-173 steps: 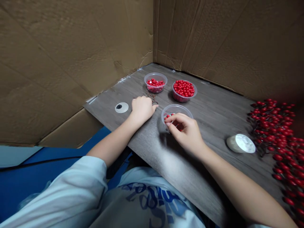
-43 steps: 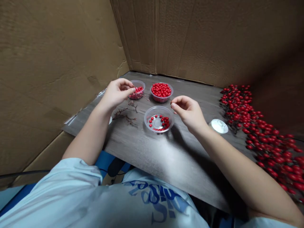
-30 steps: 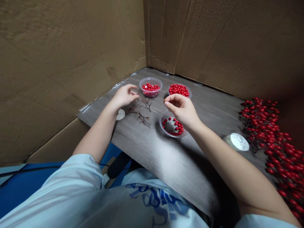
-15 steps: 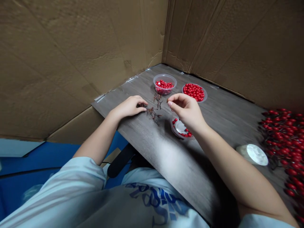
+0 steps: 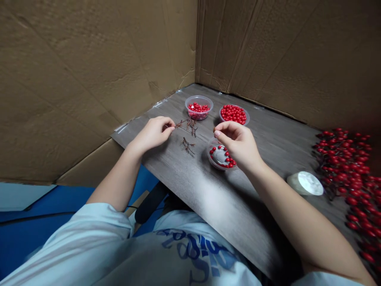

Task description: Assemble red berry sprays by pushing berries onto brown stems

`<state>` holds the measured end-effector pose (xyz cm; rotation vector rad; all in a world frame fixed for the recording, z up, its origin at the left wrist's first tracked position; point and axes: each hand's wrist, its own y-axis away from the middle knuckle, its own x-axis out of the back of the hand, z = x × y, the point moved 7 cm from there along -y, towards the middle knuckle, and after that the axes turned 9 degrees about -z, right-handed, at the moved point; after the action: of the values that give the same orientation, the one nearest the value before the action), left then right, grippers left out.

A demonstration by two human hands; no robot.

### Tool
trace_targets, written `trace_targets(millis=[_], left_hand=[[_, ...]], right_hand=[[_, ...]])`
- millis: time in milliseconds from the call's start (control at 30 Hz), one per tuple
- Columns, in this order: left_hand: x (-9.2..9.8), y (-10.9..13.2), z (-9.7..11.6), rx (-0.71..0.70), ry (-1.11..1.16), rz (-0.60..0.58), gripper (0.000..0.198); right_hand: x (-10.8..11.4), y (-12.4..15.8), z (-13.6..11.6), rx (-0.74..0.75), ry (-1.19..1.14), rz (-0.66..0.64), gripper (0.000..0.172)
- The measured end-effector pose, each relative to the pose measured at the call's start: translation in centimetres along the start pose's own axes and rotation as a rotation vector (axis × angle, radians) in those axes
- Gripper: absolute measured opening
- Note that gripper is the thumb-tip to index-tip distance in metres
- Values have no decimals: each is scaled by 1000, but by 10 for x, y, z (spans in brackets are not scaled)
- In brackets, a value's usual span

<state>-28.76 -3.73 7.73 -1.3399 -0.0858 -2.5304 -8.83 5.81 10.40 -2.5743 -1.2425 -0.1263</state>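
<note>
My left hand (image 5: 155, 132) is closed in a pinch on a thin brown twig (image 5: 179, 124), whose forked tips stick out to the right. Two more places on the table hold bare brown twigs: one bunch (image 5: 191, 127) just right of that hand, and another twig (image 5: 188, 146) nearer to me. Fingertips of my right hand (image 5: 238, 143) are pinched around a tiny brownish piece (image 5: 214, 129), too small to name. This hand hovers above a clear plastic bowl (image 5: 212, 160) with some red berries (image 5: 228, 160) in it, partly covering the bowl.
Behind are two more clear bowls, one partly filled with red berries (image 5: 199, 108), one full of them (image 5: 233, 114). A whitish roll (image 5: 306, 183) lies at the right beside a heap of red-berry branches (image 5: 342, 159). Cardboard walls (image 5: 154, 47) enclose the table's back.
My left hand has drawn back from the twigs on the table with one twig in its fingers. My right hand stays pinched near the close bowl. The view has shifted slightly right.
</note>
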Motion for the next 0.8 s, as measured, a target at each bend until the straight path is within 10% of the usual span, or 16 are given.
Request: trace_targets(millis=[267, 600, 800], left_hand=[[-22, -8, 79, -157, 614, -173, 25], [-42, -4, 167, -575, 487, -126, 27], [-64, 2, 211, -796, 394, -349, 28]], right_hand=[[25, 27, -14, 63, -44, 187, 17], [69, 67, -15, -28, -49, 288, 17], [95, 96, -26, 96, -36, 402, 14]])
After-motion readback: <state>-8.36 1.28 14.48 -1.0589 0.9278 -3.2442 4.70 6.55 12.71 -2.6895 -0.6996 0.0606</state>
